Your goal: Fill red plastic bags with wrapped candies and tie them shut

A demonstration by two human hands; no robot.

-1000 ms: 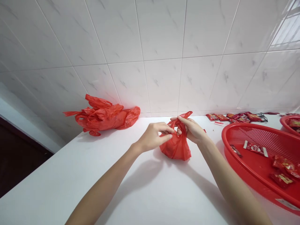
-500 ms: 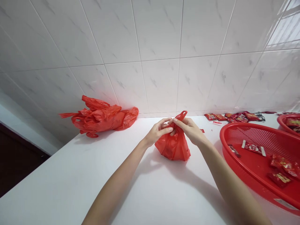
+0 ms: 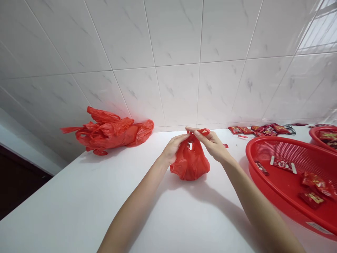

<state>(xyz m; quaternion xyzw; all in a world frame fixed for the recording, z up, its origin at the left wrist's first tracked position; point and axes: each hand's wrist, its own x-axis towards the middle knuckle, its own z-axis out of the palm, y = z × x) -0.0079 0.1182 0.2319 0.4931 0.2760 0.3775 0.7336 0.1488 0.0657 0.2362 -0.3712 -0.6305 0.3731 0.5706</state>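
A small red plastic bag [image 3: 191,164] with something bulky inside stands on the white table in front of me. My right hand [image 3: 212,143] pinches its handles at the top, and a handle loop sticks out past my thumb. Against the bag's upper left side, my left hand [image 3: 172,148] grips the gathered plastic near the handles; most of its fingers are behind the bag. A little gap shows through the plastic below the handles. What the bag contains cannot be made out.
A crumpled pile of red plastic bags [image 3: 113,133] lies by the tiled wall at left. At right stands a large red basket [image 3: 265,140] with several wrapped snacks, a second red basket [image 3: 316,135] behind it. More snack packets [image 3: 270,130] lie along the wall.
My hands have drawn the bag's top into a different shape: the handles are now stretched between them and a gap has opened below. My left hand has shifted slightly left and down the bag's side.
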